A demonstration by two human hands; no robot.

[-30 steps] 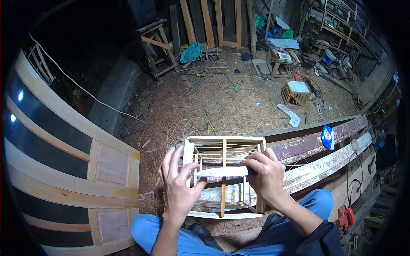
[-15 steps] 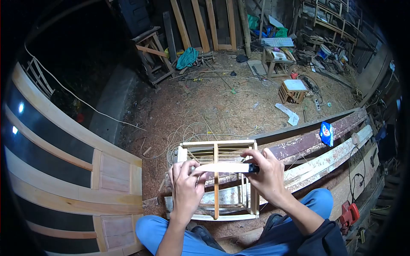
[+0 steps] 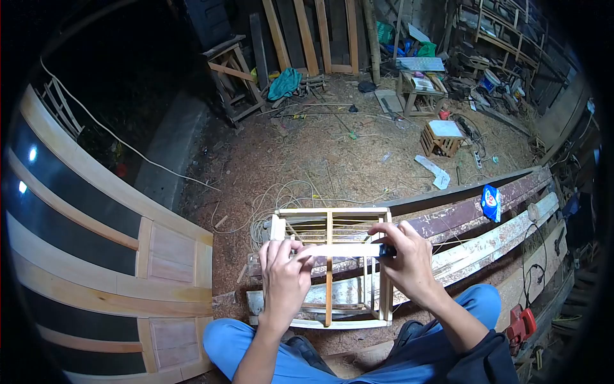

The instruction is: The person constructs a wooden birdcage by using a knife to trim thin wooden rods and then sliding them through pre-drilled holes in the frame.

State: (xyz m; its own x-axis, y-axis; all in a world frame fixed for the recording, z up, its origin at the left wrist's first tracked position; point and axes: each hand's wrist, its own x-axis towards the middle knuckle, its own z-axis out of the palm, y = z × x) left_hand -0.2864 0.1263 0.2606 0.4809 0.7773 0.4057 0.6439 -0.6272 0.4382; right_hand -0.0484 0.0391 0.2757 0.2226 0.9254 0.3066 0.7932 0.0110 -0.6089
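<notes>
A short pale wooden strip (image 3: 345,250) spans the space between my two hands, above a small wooden frame (image 3: 329,288). The fingers of my left hand (image 3: 284,281) pinch its left end. At the other end, my right hand (image 3: 406,262) grips the strip together with a small dark object (image 3: 385,250), too small to identify. Beneath the hands, the frame has a middle bar and thin slats and lies across worn planks (image 3: 489,246).
Wooden door panels (image 3: 173,275) fill the left side. A blue packet (image 3: 490,203) rests on the planks at right, with a red power tool (image 3: 521,325) lower down. Beyond are a slatted crate (image 3: 441,137), a cable (image 3: 128,144) and a small table (image 3: 421,84).
The view has shifted slightly. The strip is turned a little in my hands, and its visible face looks narrower and straighter. Both hands keep their hold.
</notes>
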